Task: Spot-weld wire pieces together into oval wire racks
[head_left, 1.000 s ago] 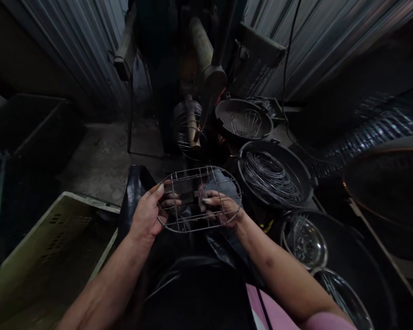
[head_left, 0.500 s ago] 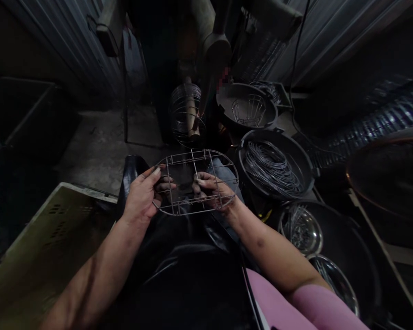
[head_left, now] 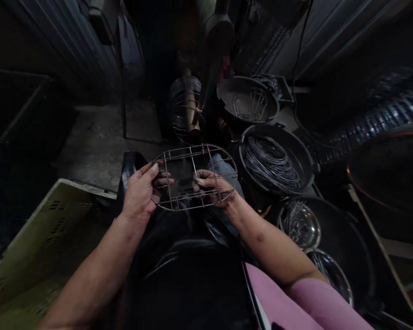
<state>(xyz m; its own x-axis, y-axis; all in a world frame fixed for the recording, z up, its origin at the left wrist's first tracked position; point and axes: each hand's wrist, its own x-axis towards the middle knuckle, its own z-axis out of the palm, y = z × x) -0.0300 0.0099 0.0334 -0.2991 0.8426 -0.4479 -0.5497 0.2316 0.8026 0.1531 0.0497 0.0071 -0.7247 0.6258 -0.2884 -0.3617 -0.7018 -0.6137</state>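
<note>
An oval wire grid (head_left: 223, 159) with crossing bars is held flat in front of me, above my lap. My left hand (head_left: 139, 195) grips its left end, thumb on top and fingers curled under. My right hand (head_left: 211, 184) is closed on the bars near the middle, fingers wrapped round the wire. A black apron (head_left: 189, 270) covers my lap below the grid.
A black basin (head_left: 304, 165) of coiled wire sits to the right, another basin (head_left: 227, 98) with a wire basket behind it. Metal bowls (head_left: 299, 224) of wire pieces lie lower right. A pale plastic crate (head_left: 37, 247) stands at left. A machine with a wire spool (head_left: 186, 107) is ahead.
Both hands and the wire grid have shifted slightly up and left in view as the camera tipped down. The grip of each hand is unchanged.
</note>
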